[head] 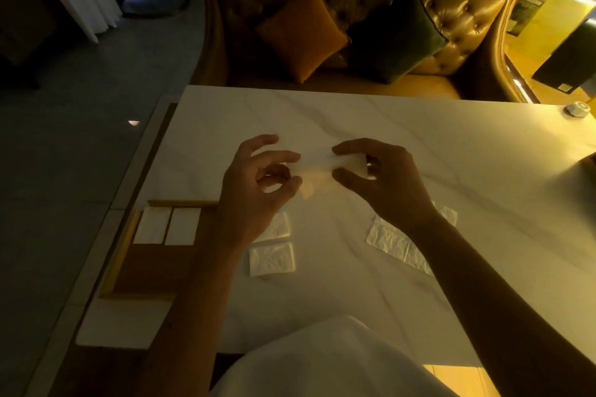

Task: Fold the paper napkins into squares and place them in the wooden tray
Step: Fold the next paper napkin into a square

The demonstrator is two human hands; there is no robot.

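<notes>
A thin white paper napkin [317,160] is held above the marble table [451,190], stretched between both hands. My left hand [258,190] pinches its left edge with thumb and fingers. My right hand [383,177] pinches its right edge. The wooden tray [151,271] lies at the table's left edge, with two folded white napkins [167,226] side by side at its far end. Two folded napkins [272,259] lie near my left wrist, one partly hidden under it. A larger crumpled napkin [392,240] lies beneath my right forearm.
A tufted leather bench with an orange cushion [303,29] and a dark green cushion [396,35] stands beyond the table. A small round object [577,109] sits at the table's far right corner. White cloth [329,361] covers my lap at the near edge.
</notes>
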